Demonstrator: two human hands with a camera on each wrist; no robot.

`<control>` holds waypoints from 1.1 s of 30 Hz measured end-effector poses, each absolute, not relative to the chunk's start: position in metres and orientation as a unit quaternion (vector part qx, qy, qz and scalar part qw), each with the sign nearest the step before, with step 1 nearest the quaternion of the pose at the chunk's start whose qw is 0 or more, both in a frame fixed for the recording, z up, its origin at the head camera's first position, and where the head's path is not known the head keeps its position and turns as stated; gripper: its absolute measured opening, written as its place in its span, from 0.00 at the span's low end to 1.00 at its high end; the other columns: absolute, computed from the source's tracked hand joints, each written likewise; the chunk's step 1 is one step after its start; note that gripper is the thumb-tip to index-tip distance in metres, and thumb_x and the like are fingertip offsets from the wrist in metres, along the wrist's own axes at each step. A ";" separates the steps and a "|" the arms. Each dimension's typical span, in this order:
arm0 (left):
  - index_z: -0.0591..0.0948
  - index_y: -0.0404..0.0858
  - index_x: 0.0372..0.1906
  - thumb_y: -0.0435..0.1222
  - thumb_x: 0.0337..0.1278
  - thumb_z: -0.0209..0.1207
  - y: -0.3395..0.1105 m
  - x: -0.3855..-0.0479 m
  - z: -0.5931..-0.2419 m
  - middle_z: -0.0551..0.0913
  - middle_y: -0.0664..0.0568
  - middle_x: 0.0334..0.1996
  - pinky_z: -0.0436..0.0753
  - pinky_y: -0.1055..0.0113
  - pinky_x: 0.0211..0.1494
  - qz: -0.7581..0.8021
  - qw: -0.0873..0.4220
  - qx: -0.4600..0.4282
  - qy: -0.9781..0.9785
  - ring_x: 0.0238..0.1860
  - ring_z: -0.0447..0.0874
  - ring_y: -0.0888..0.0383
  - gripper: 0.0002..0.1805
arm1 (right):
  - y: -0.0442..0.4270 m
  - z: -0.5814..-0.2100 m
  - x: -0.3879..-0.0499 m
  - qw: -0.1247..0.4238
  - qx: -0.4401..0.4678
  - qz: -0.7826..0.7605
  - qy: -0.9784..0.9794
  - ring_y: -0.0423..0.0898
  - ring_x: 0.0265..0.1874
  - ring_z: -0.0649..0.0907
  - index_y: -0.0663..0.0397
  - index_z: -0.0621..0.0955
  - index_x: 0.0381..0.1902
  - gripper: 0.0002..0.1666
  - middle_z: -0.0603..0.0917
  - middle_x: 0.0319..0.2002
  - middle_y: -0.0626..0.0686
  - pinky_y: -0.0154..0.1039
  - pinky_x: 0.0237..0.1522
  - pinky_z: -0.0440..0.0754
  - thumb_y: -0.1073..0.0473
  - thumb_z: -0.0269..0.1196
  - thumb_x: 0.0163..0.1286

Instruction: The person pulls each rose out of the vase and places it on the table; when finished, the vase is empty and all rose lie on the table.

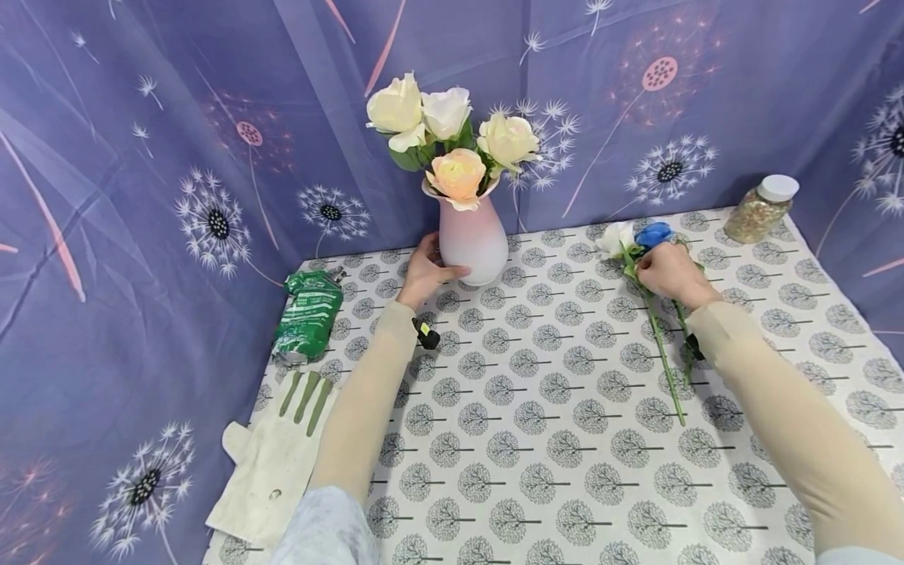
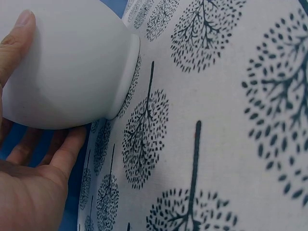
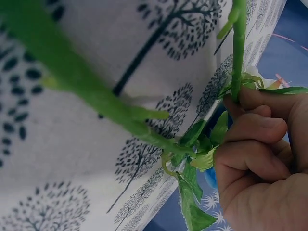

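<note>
A pink-to-white vase [image 1: 473,235] holding several cream, white and peach artificial roses [image 1: 459,176] stands upright near the back curtain. My left hand [image 1: 427,271] grips its lower body, the thumb on the near side and the fingers round behind; the left wrist view shows the vase's white lower part [image 2: 72,62] up close. On the right, my right hand [image 1: 674,275] pinches the green stem [image 3: 238,53] of a white artificial rose [image 1: 616,238] between thumb and fingertips. A blue artificial rose [image 1: 653,234] lies close beside it, partly covered by the hand.
A jar [image 1: 759,212] with a white lid stands at the back right corner. Along the left edge lie a green crumpled packet [image 1: 308,314] and a pale work glove [image 1: 271,463]. Patterned curtains [image 1: 438,47] border the tree-print tablecloth [image 1: 537,471].
</note>
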State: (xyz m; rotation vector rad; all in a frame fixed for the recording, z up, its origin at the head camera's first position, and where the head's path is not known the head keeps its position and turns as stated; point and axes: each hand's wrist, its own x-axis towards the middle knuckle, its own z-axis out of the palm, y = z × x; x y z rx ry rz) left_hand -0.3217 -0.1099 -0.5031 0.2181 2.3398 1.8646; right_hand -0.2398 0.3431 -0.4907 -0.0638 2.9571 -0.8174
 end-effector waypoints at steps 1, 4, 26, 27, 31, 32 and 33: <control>0.63 0.41 0.85 0.30 0.50 0.83 -0.110 -0.322 -0.503 0.73 0.40 0.80 0.82 0.47 0.78 0.621 0.071 0.072 0.778 0.75 0.78 0.38 0.58 | 0.343 -0.491 -0.240 0.039 -0.020 -0.268 0.963 0.45 0.17 0.73 0.52 0.81 0.17 0.17 0.77 0.14 0.47 0.39 0.22 0.72 0.65 0.58 0.67; 0.63 0.41 0.85 0.30 0.50 0.83 -0.110 -0.321 -0.503 0.73 0.40 0.80 0.82 0.47 0.78 0.622 0.072 0.072 0.777 0.75 0.78 0.39 0.58 | 0.345 -0.493 -0.240 0.045 -0.020 -0.270 0.962 0.45 0.17 0.74 0.58 0.85 0.23 0.15 0.80 0.16 0.49 0.39 0.21 0.73 0.64 0.59 0.69; 0.63 0.42 0.85 0.32 0.49 0.84 -0.110 -0.324 -0.505 0.73 0.40 0.80 0.82 0.49 0.79 0.604 0.068 0.069 0.791 0.75 0.78 0.39 0.59 | 0.352 -0.491 -0.238 0.084 -0.027 -0.263 0.961 0.52 0.29 0.83 0.74 0.88 0.52 0.19 0.89 0.49 0.77 0.40 0.30 0.79 0.64 0.59 0.75; 0.63 0.41 0.85 0.32 0.49 0.84 -0.110 -0.324 -0.505 0.73 0.40 0.80 0.82 0.49 0.79 0.603 0.068 0.070 0.791 0.75 0.78 0.39 0.59 | 0.352 -0.491 -0.238 0.086 -0.026 -0.262 0.961 0.53 0.30 0.83 0.74 0.88 0.52 0.19 0.89 0.50 0.77 0.39 0.30 0.79 0.65 0.59 0.75; 0.63 0.42 0.85 0.32 0.49 0.84 -0.111 -0.323 -0.504 0.73 0.40 0.80 0.83 0.49 0.78 0.601 0.069 0.070 0.793 0.75 0.78 0.39 0.59 | 0.351 -0.489 -0.237 0.086 -0.028 -0.259 0.962 0.54 0.31 0.84 0.75 0.87 0.52 0.19 0.88 0.51 0.78 0.39 0.30 0.79 0.64 0.59 0.75; 0.63 0.42 0.85 0.32 0.49 0.84 -0.111 -0.323 -0.504 0.73 0.40 0.80 0.83 0.49 0.78 0.600 0.069 0.070 0.794 0.75 0.78 0.40 0.59 | 0.351 -0.487 -0.236 0.086 -0.027 -0.262 0.961 0.55 0.31 0.85 0.75 0.87 0.53 0.19 0.88 0.51 0.78 0.40 0.30 0.80 0.64 0.59 0.75; 0.63 0.42 0.85 0.32 0.49 0.84 -0.111 -0.323 -0.503 0.73 0.40 0.80 0.83 0.49 0.78 0.598 0.069 0.070 0.795 0.76 0.77 0.40 0.59 | 0.351 -0.486 -0.236 0.087 -0.027 -0.265 0.960 0.55 0.31 0.85 0.76 0.87 0.53 0.19 0.88 0.52 0.79 0.40 0.29 0.81 0.64 0.59 0.76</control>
